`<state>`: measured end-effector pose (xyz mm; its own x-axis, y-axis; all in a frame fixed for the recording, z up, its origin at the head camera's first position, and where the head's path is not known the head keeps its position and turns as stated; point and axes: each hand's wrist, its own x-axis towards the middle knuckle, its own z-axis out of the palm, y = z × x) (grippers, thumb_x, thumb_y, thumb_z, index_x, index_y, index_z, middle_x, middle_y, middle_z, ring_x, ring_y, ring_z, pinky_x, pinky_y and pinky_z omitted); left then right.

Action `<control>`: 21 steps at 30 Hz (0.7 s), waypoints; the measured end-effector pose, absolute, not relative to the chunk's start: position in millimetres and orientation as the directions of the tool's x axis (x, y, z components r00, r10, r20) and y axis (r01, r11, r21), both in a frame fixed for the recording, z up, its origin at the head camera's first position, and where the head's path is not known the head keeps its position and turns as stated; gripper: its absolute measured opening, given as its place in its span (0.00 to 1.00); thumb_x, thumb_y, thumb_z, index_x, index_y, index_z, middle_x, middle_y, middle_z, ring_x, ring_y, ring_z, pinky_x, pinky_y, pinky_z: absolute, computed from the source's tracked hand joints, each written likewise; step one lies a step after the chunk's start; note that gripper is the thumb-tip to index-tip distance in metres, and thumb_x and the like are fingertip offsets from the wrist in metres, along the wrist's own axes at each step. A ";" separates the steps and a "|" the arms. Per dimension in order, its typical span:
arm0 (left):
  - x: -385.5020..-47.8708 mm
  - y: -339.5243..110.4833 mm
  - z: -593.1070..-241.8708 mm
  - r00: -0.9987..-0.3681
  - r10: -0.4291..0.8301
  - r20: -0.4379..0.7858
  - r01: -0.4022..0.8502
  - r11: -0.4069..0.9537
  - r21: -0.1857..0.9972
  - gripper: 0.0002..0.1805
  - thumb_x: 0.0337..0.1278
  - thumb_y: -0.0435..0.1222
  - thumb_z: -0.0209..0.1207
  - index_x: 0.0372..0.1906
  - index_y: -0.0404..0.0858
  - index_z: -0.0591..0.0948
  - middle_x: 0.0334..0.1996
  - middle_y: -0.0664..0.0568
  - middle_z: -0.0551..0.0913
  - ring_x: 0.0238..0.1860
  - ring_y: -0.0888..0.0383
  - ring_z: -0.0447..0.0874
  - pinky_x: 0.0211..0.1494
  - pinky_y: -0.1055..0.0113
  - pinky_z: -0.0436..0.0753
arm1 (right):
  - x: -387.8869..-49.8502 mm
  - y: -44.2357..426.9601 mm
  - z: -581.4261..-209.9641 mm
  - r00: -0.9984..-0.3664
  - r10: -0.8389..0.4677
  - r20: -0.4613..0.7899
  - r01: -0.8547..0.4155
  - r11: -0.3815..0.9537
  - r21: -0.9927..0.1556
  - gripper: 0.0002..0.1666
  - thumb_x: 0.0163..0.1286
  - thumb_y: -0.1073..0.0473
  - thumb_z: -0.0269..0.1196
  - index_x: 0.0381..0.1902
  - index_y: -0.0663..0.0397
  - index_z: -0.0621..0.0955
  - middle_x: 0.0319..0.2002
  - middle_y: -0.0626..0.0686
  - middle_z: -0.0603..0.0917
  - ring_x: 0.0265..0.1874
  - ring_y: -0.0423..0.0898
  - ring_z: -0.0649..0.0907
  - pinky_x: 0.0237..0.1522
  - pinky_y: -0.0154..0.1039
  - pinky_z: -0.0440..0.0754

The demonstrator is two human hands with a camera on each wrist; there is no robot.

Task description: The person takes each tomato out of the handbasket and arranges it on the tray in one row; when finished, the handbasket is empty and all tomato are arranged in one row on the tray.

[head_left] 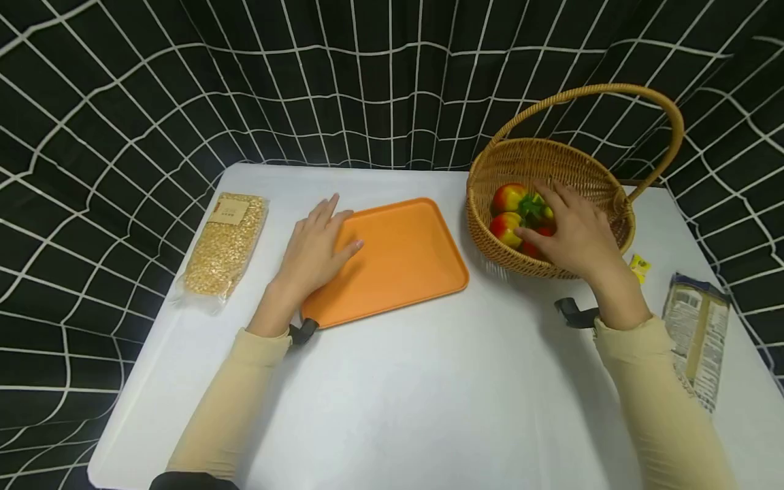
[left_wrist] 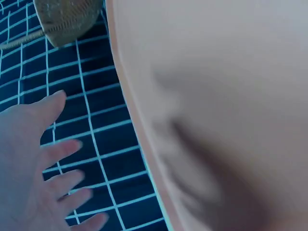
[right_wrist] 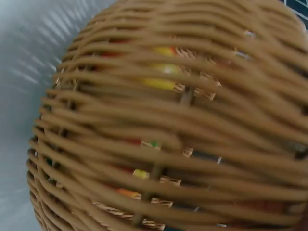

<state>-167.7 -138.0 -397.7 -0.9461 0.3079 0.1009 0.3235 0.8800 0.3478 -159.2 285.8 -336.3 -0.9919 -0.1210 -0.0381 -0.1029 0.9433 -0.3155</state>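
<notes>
An orange tray [head_left: 392,262] lies on the white table, and my left hand [head_left: 315,248] is over its left edge with fingers spread; whether it touches the tray I cannot tell. The left wrist view shows the same hand [left_wrist: 48,168] with nothing in it. At the right, a wicker basket [head_left: 545,153] with a tall handle holds several red-and-yellow fruits or vegetables [head_left: 505,228] with some green. My right hand [head_left: 578,231] reaches over the basket, fingers spread above its contents; contact is unclear. In the right wrist view the basket's woven side [right_wrist: 168,120] hides the hand.
A clear bag of pale yellow grains [head_left: 223,252] lies at the table's left. Right of the basket are a small yellow packet [head_left: 640,267] and a grey printed packet [head_left: 697,337], partly behind the right sleeve. A black grid-patterned curtain [head_left: 367,88] surrounds the table's back and sides.
</notes>
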 end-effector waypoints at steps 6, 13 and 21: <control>-138.5 -135.8 -412.4 -0.920 0.389 0.041 0.369 0.831 0.416 0.34 0.76 0.56 0.59 0.75 0.41 0.72 0.76 0.40 0.70 0.76 0.39 0.66 0.76 0.39 0.66 | -165.9 290.0 -335.5 -0.973 -0.209 -0.099 -0.164 0.924 -0.346 0.52 0.71 0.40 0.71 0.83 0.52 0.62 0.81 0.72 0.57 0.78 0.77 0.56 0.74 0.79 0.50; -108.4 -140.1 -425.6 -0.905 0.426 -0.015 0.368 0.799 0.476 0.24 0.72 0.54 0.65 0.58 0.42 0.79 0.55 0.48 0.79 0.62 0.45 0.74 0.63 0.48 0.74 | -176.3 286.3 -337.2 -0.948 -0.261 -0.180 -0.198 0.931 -0.307 0.47 0.71 0.43 0.71 0.80 0.52 0.67 0.75 0.76 0.64 0.74 0.75 0.63 0.72 0.78 0.55; -89.2 -151.5 -428.8 -0.903 0.426 -0.058 0.343 0.794 0.502 0.19 0.67 0.54 0.69 0.42 0.45 0.78 0.36 0.54 0.77 0.41 0.55 0.72 0.43 0.60 0.71 | -184.2 283.5 -343.6 -0.930 -0.286 -0.230 -0.221 0.937 -0.272 0.42 0.72 0.48 0.70 0.78 0.53 0.69 0.68 0.75 0.73 0.66 0.73 0.73 0.65 0.78 0.67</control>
